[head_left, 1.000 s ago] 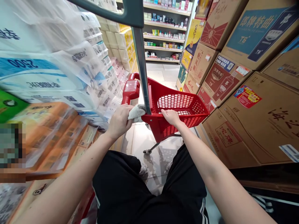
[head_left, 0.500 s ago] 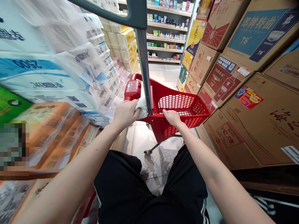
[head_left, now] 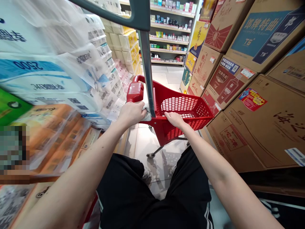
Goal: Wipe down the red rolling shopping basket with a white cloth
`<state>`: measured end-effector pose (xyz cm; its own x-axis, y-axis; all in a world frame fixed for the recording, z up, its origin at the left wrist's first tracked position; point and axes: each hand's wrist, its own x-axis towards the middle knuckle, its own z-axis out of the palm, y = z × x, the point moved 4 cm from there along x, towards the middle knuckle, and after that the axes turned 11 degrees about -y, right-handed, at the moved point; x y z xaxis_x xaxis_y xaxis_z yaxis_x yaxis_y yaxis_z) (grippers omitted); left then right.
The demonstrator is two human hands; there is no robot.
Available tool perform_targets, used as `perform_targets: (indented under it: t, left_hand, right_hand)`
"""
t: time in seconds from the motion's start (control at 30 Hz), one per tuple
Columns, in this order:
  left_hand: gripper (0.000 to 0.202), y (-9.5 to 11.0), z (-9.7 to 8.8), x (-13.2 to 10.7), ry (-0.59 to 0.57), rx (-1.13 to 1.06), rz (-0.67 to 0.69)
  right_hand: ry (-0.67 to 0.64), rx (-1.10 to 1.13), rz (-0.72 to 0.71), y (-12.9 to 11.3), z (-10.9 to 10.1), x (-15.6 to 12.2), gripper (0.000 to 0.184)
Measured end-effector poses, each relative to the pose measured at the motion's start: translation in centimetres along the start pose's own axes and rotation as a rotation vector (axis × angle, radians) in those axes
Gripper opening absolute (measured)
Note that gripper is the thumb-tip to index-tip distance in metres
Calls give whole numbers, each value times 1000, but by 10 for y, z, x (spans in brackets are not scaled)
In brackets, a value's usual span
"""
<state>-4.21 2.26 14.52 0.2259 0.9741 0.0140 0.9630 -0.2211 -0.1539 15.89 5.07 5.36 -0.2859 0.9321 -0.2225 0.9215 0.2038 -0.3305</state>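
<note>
A red plastic shopping cart (head_left: 164,130) with a perforated basket stands on the tiles in front of my legs. My left hand (head_left: 133,113) is closed on a pale grey cloth (head_left: 148,115), pressed against the red frame beside the metal post (head_left: 146,70). The cloth is mostly covered by my fingers. My right hand (head_left: 175,119) grips the near rim of the red basket, its thumb along the top edge. Above, a dark grey handle (head_left: 140,14) tops the post. A red boxy part (head_left: 135,91) sits just beyond my left hand.
Packs of tissue paper (head_left: 78,63) are piled close on the left, with orange packs (head_left: 54,133) lower down. Stacked cartons (head_left: 259,127) line the right side. Shelves of small goods (head_left: 169,28) stand across the far end of the tiled floor (head_left: 171,76).
My left hand has slid slightly to the right with the cloth, nearer the post, covering more of the cloth. My right hand stays on the basket rim.
</note>
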Motion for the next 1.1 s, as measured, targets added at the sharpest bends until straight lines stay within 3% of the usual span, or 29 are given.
perform_targets:
  t: [0.3, 0.63, 0.77, 0.97, 1.1]
  left_hand:
    - [41, 2, 5, 11, 11, 0, 35]
    - [38, 1, 5, 7, 19, -41, 20]
    - [35, 2, 4, -2, 122, -81, -6]
    - [25, 5, 8, -17, 389, -141, -97]
    - [21, 10, 10, -19, 453, -164, -75]
  right_hand:
    - [25, 35, -19, -4, -3, -1, 65]
    - [57, 45, -20, -6, -3, -4, 68]
    - [101, 33, -34, -9, -3, -8, 69]
    - [129, 8, -68, -21, -5, -10, 68]
    - [110, 16, -112, -32, -9, -7, 69]
